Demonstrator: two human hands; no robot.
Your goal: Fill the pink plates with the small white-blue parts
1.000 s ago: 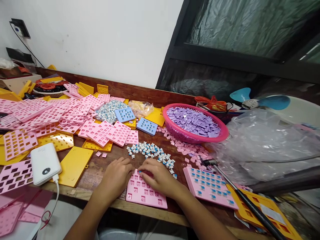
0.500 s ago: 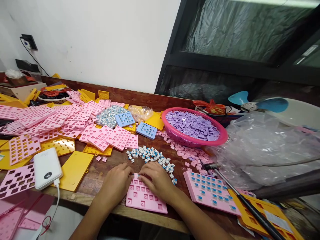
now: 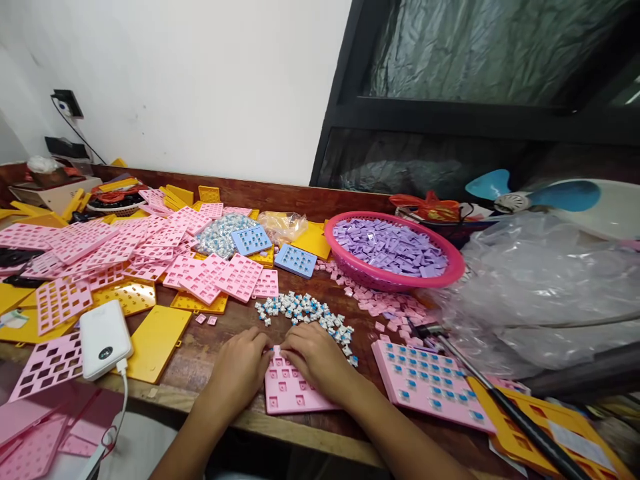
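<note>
A pink plate with rows of square sockets lies flat by the table's front edge. At its upper left corner, my left hand has its fingers bent against the edge. My right hand covers the upper right part, fingers curled and pressed together at the top row; what they pinch is hidden. Between the fingertips a bit of blue shows at the top edge. Just beyond my hands lies a loose heap of small white-and-blue key switches. Right of my right arm rests a thicker pink plate filled with several such switches.
A pink basket of purple keycaps stands behind loose pink keycaps. Pink plates pile up at left, near a white power bank and yellow panels. A black-handled tool and plastic bags lie right.
The view has shifted slightly. The pink plate has turned a little counterclockwise under my hands. Both hands stay at its top edge, fingertips slightly moved.
</note>
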